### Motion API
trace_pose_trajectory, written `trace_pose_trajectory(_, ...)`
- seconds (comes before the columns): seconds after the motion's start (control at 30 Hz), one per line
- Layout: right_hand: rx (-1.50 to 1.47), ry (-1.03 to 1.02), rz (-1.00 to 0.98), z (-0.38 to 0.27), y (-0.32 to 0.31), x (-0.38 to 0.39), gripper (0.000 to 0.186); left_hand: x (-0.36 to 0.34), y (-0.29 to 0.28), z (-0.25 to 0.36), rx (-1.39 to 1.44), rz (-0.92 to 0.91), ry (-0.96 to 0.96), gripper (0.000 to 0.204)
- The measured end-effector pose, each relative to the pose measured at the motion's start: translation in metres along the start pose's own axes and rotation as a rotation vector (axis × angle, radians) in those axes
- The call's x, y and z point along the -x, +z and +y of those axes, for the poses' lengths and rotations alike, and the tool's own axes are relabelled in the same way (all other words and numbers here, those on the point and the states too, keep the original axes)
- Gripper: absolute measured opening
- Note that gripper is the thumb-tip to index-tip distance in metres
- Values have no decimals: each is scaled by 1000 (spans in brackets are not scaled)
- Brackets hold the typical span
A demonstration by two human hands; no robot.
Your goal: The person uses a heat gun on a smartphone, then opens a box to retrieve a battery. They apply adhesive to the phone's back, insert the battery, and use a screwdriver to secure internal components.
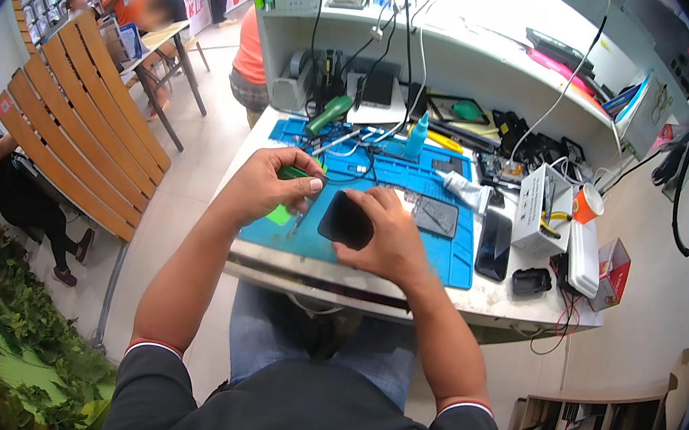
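Observation:
My right hand (389, 233) grips a dark smartphone (345, 220) by its edges, tilted above the blue work mat (461, 264). Just left of it, my left hand (266, 188) pinches a slim green-handled tool (290, 173); its tip is too small to make out. A bright green piece (279, 216) lies under my left hand. Right of my right hand, a grey phone part (435, 217) rests on the mat. Another black phone (494, 245) lies beside the mat's right edge. A white tube (463, 190) and a light-blue bottle (416, 136) are farther back.
Behind the mat are a green screwdriver-like handle (328, 116), loose cables and a cluttered shelf (467, 54). On the right stand a white box of tools (544, 209), an orange cup (589, 202) and a small black tray (532, 280). Other people sit and stand at far left.

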State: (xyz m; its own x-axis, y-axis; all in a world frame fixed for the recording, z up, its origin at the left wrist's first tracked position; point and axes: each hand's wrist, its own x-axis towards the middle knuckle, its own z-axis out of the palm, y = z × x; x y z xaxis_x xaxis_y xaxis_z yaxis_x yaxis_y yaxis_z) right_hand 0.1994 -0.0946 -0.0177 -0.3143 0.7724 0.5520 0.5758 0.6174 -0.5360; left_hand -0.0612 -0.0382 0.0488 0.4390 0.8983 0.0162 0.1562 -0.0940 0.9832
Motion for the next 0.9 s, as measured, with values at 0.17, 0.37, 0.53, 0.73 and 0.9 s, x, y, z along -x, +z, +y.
trace_pose_trajectory(0.17, 100, 34, -171, 12, 9, 1, 78, -1, -3, -56, 138, -45, -118, 25)
trace_pose_trajectory(0.37, 114, 112, -401, 27, 22, 5, 79, 3, 6, -82, -100, 42, -12, 43)
trace_pose_trajectory(0.53, 275, 107, -275, 33, -4, 34, 83, -10, 2, -83, -157, -37, -180, 41)
trace_pose_trajectory(0.73, 211, 259, -423, 36, -31, 34, 80, -36, 9, -68, -534, -147, 151, 37)
trace_pose_trajectory(0.9, 143, 264, -440, 46, -35, 28, 81, -61, 19, -48, -677, -364, 43, 23)
